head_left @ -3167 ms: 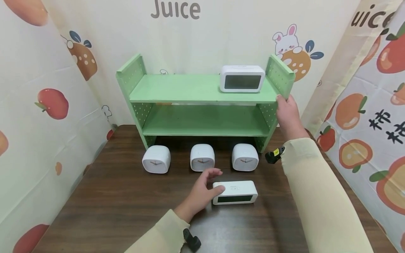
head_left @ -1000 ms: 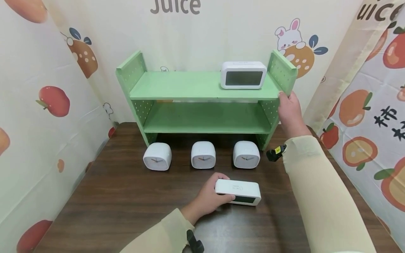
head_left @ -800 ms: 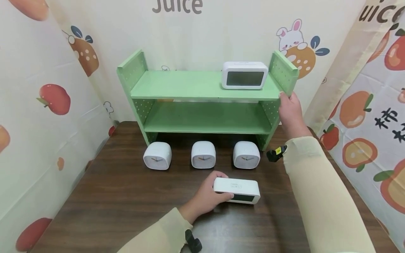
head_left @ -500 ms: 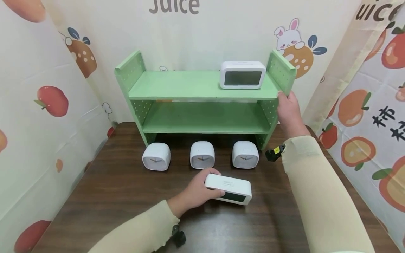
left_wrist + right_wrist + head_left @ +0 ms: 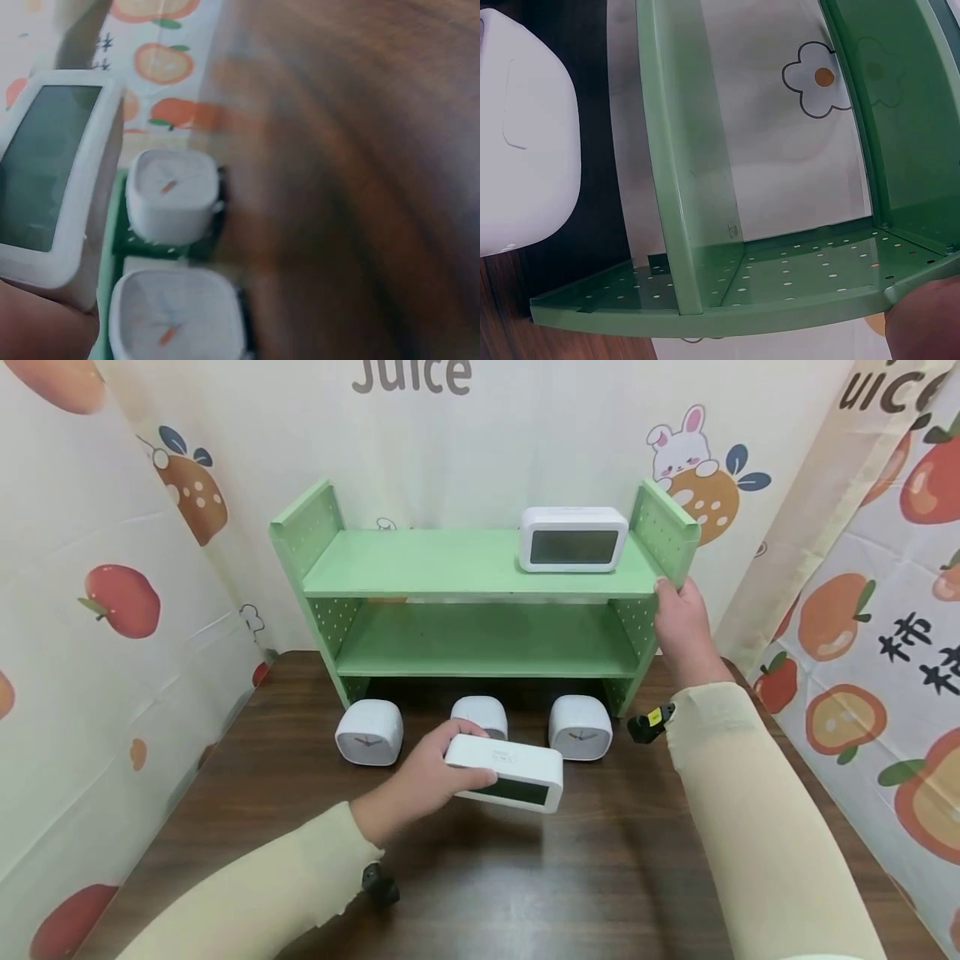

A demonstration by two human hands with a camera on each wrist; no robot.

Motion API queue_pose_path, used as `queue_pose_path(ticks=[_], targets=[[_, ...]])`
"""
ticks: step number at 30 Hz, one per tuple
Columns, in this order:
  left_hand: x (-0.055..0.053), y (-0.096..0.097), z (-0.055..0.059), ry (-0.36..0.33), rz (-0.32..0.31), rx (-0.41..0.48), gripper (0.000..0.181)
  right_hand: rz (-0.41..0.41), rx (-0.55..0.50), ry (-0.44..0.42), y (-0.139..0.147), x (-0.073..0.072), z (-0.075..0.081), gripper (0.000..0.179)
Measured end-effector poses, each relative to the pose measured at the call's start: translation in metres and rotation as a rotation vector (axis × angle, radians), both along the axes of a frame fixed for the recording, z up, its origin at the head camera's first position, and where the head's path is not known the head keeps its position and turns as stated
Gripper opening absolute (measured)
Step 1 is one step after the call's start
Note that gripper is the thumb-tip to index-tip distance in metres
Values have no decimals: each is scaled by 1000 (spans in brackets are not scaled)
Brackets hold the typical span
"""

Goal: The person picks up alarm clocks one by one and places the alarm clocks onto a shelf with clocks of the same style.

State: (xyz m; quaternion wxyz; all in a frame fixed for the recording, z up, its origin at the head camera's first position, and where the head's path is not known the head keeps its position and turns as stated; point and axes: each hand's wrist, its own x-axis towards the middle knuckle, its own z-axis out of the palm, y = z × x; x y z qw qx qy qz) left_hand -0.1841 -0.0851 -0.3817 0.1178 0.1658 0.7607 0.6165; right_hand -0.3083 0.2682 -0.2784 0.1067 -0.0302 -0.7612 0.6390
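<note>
My left hand (image 5: 420,781) grips the left end of a white digital clock (image 5: 513,768), thumb on its dark screen. The clock is tilted and held above the table, with a shadow below it. In the left wrist view the same digital clock (image 5: 64,169) shows its blank screen beside the thumb. My right hand (image 5: 684,631) holds the right side panel of a green two-tier shelf (image 5: 420,560), near the upper board's front corner. In the right wrist view, part of that hand (image 5: 926,322) touches the perforated panel of the shelf (image 5: 810,277).
Another white digital clock (image 5: 573,539) stands at the right of the top board. Three small white analog clocks, left (image 5: 370,732), middle (image 5: 480,714) and right (image 5: 580,728), sit along the shelf's front. The held clock partly covers the middle one. Printed cloth (image 5: 480,452) surrounds the wooden table (image 5: 247,810).
My left hand has closed round the digital clock, lifted it from the table, and moved it left and toward the shelf. My right hand stays on the shelf's side panel.
</note>
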Motion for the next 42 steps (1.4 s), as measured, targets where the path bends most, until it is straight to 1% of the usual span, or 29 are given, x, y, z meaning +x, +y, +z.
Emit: queue_pose_path(ticks=[7, 10, 14, 19, 22, 27, 29, 32, 36, 39, 40, 42], targets=[[-18, -22, 36, 57, 40, -17, 45, -6, -12, 18, -1, -1, -1, 54], [-26, -31, 53, 81, 54, -16, 45, -4, -17, 13, 0, -1, -2, 54], [-33, -41, 73, 109, 74, -13, 45, -1, -16, 1, 1, -1, -2, 54], [-43, -50, 93, 136, 88, -7, 45, -19, 5, 2, 1, -1, -3, 57], [-50, -56, 105, 151, 102, -2, 45, -25, 20, 1, 1, -2, -4, 58], [-63, -66, 131, 174, 150, 23, 43, -29, 21, -22, 0, -1, -4, 58], [-68, -69, 142, 195, 166, 45, 39, -31, 18, -25, 0, 0, -3, 57], [-74, -73, 157, 231, 188, 49, 36, -35, 13, -16, 0, 0, -2, 56], [-84, -78, 176, 240, 174, 37, 36, -34, 5, -7, 0, -1, -2, 56], [-93, -82, 187, 237, 164, 41, 34, -29, 5, -8, 0, -1, -2, 57], [-96, -83, 190, 240, 167, 44, 34, -29, 8, -9, 1, -1, -2, 57], [-102, -86, 195, 246, 180, 22, 34, -26, 20, -9, 1, 0, -2, 57]])
